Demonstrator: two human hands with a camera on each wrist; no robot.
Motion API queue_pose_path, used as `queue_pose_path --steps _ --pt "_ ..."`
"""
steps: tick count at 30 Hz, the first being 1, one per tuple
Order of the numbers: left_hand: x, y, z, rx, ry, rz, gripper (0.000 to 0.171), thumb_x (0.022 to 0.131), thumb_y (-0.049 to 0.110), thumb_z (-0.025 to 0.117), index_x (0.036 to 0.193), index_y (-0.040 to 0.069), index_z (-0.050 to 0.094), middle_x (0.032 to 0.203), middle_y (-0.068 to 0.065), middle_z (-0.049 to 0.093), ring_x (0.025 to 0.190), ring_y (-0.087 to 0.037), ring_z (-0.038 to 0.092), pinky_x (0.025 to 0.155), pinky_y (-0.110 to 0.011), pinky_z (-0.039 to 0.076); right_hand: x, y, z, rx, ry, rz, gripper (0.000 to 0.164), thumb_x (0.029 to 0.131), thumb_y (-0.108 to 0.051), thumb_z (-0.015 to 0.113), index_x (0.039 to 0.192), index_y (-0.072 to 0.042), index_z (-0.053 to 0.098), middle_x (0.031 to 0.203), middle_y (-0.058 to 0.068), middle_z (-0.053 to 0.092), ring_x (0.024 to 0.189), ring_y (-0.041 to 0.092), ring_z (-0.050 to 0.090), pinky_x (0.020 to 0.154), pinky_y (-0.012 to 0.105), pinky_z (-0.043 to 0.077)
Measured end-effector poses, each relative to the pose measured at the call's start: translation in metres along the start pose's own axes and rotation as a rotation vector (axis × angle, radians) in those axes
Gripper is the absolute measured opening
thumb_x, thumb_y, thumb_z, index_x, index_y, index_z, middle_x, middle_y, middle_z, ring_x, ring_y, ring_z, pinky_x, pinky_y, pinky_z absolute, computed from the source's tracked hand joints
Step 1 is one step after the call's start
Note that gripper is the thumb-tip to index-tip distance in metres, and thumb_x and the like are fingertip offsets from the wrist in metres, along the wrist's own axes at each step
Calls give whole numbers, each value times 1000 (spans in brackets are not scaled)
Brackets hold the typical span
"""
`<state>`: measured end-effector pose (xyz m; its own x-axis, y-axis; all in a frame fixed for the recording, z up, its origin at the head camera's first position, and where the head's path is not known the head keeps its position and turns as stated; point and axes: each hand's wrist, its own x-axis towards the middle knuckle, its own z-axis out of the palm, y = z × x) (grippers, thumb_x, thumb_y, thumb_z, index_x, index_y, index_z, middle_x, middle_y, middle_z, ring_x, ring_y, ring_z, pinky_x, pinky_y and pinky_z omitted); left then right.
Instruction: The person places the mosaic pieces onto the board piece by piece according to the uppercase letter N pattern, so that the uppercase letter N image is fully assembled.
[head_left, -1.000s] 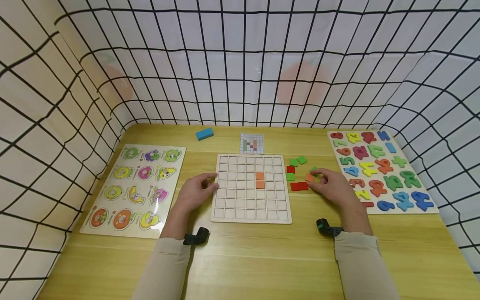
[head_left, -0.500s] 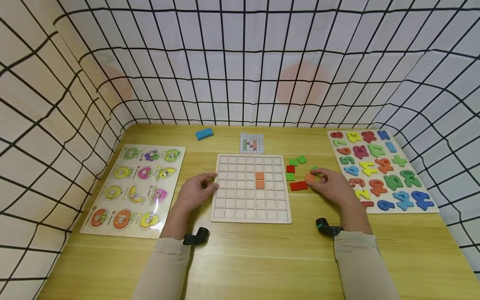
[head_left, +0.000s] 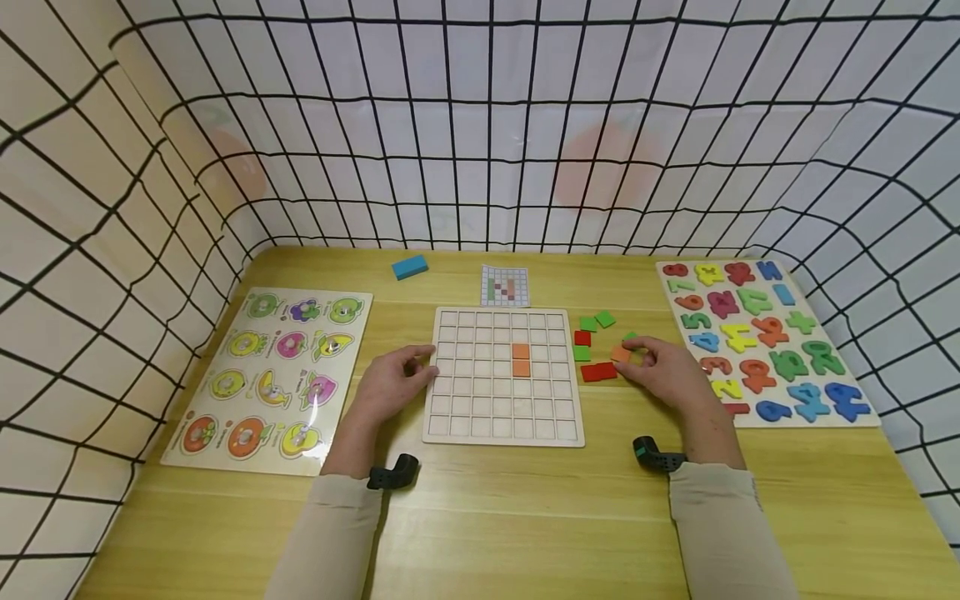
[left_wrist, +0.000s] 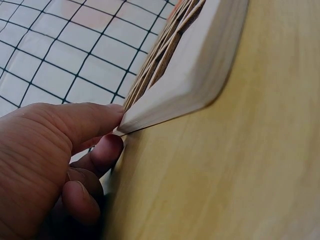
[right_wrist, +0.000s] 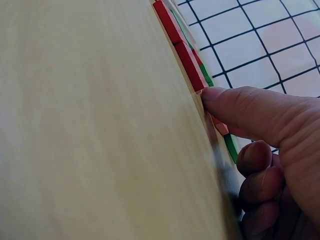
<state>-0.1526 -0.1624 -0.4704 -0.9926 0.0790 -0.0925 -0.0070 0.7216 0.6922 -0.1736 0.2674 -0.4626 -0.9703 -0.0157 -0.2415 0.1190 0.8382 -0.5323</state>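
Observation:
A square wooden grid board [head_left: 471, 411] lies mid-table, with two orange tiles [head_left: 521, 360] in its cells. At the board's left edge rests my left hand [head_left: 390, 383]; in the left wrist view its thumb [left_wrist: 107, 115] touches the rim and the other fingers are loosely bent. To the right of the board my right hand [head_left: 666, 375] rests with thumb and index finger apart around a loose orange tile [head_left: 620, 354]. Its thumb [right_wrist: 220, 100] lies right at the end of a red tile [right_wrist: 190, 65]. Partly hidden behind the index finger is a green tile [head_left: 630, 337].
More red tiles [head_left: 599, 372] and green tiles [head_left: 588, 323] lie right of the board. A pattern card [head_left: 505, 287] and blue block [head_left: 409, 267] lie behind it. A fruit puzzle [head_left: 267, 375] is at left, a number-and-letter puzzle [head_left: 768, 342] at right. Black netting [head_left: 480, 158] encloses the table.

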Motion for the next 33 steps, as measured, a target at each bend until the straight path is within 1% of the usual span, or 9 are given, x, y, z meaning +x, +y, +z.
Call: queue_pose_path --steps 4,10,16,22,33 --pt "0 0 0 -8 -3 -4 41 95 31 71 135 20 67 87 -1 64 77 -17 53 66 -30 37 0 0 0 10 -1 -2 57 94 -48 69 138 -13 60 85 6 49 73 23 46 66 35 33" --pt "0 -1 1 -9 -8 -10 41 96 31 71 135 20 67 88 -1 64 78 -17 53 66 -30 37 0 1 1 -6 1 5 54 96 -47 67 138 -14 60 86 6 50 75 23 46 66 35 34" --pt "0 2 0 -14 -12 -24 41 96 32 70 135 20 67 89 -1 63 78 -18 53 66 -30 37 0 1 1 -3 10 11 53 97 -48 66 136 -13 60 87 6 50 76 24 47 67 35 34" --pt "0 4 0 -13 -9 -23 41 96 31 71 135 20 68 89 -1 63 77 -17 53 66 -30 37 0 1 1 -11 13 2 52 97 -48 66 134 -13 61 87 6 49 77 24 46 67 35 33" --pt "-1 2 0 -2 -5 -21 41 96 31 70 135 20 68 88 -1 63 78 -18 53 67 -30 37 2 1 1 2 16 -1 51 98 -50 64 133 -14 61 87 6 50 77 24 47 67 35 34"
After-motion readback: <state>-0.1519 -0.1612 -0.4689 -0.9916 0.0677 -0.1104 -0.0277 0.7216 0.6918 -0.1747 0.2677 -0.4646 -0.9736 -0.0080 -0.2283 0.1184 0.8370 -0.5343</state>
